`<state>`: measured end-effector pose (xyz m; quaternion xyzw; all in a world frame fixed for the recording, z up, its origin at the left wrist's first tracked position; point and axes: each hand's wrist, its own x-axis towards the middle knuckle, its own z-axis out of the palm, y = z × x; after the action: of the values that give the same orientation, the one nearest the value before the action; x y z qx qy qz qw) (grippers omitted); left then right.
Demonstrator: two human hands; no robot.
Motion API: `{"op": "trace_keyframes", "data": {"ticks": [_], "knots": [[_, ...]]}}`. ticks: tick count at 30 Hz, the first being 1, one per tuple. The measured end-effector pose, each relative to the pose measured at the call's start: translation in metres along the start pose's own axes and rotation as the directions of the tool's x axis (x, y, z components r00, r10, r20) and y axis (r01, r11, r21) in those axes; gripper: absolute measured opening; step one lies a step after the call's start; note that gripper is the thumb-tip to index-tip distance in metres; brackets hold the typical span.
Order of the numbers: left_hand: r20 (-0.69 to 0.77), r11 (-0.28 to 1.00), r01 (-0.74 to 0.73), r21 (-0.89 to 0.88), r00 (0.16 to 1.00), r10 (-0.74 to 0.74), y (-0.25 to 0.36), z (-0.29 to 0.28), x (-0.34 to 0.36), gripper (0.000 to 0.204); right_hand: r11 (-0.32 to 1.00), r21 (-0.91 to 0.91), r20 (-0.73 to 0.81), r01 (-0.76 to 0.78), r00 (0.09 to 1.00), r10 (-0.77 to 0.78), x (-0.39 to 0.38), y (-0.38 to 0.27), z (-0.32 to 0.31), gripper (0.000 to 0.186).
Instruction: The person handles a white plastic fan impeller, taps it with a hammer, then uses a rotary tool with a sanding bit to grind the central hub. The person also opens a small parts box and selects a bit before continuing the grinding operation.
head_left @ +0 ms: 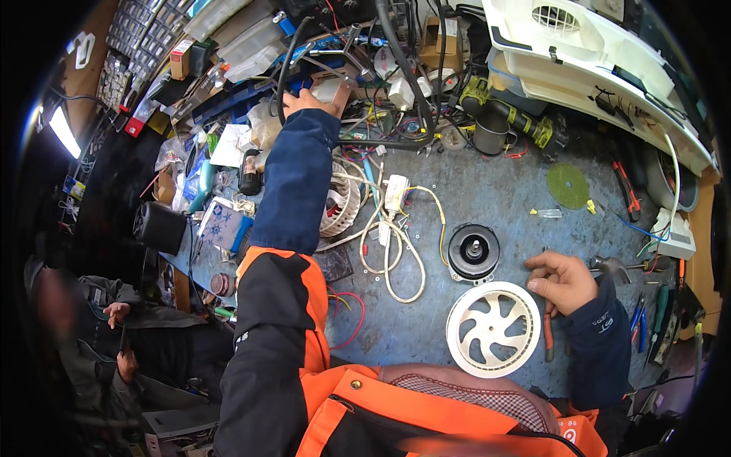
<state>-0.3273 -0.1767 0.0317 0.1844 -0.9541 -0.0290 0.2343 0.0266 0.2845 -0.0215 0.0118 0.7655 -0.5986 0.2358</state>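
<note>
My left hand [314, 100] reaches far across the cluttered blue workbench [495, 198], fingers closed on a small white box [332, 89] among cables. My right hand [563, 282] rests on the bench near the front edge, fingers curled around orange-handled pliers [547, 337] whose handles stick out below the palm. Just left of that hand lies a white round fan wheel [493, 329]. Above the wheel sits a black round motor [474, 251]. A coil of white cable with a small white module [394, 251] lies in the middle.
A hammer [611, 266] and hand tools [647, 316] lie right of my right hand. A green disc [568, 185], a cordless drill [510, 114] and a large white plastic housing [594, 53] are at the back right. Another person [114, 335] sits at the lower left.
</note>
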Motion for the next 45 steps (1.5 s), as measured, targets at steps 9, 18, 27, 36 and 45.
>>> {"op": "trace_keyframes", "data": {"ticks": [9,18,27,36,45], "knots": [[0.261,0.998,-0.050,-0.047,0.963,0.061,-0.002,0.016,0.032,0.081,0.999,0.017,-0.017,-0.030,0.999,0.030,-0.002,-0.005,0.003,0.038],[0.413,0.922,-0.388,0.015,0.842,0.347,-0.007,-0.001,0.021,0.064,0.999,0.015,-0.009,-0.035,0.999,0.035,-0.001,-0.003,0.002,0.038],[0.506,0.817,-0.556,0.151,0.754,0.419,-0.017,-0.046,-0.001,0.048,0.999,0.012,-0.002,-0.051,0.999,0.051,0.000,-0.006,0.002,0.036],[0.225,0.783,-0.600,0.160,0.795,0.563,-0.019,-0.073,-0.010,0.035,0.998,0.041,0.003,-0.056,0.998,0.056,0.000,-0.002,0.002,0.038],[0.210,0.868,-0.263,-0.422,0.903,0.376,-0.012,-0.099,-0.026,0.061,1.000,0.019,0.033,0.004,0.999,-0.004,0.005,0.004,0.004,0.041]]}}
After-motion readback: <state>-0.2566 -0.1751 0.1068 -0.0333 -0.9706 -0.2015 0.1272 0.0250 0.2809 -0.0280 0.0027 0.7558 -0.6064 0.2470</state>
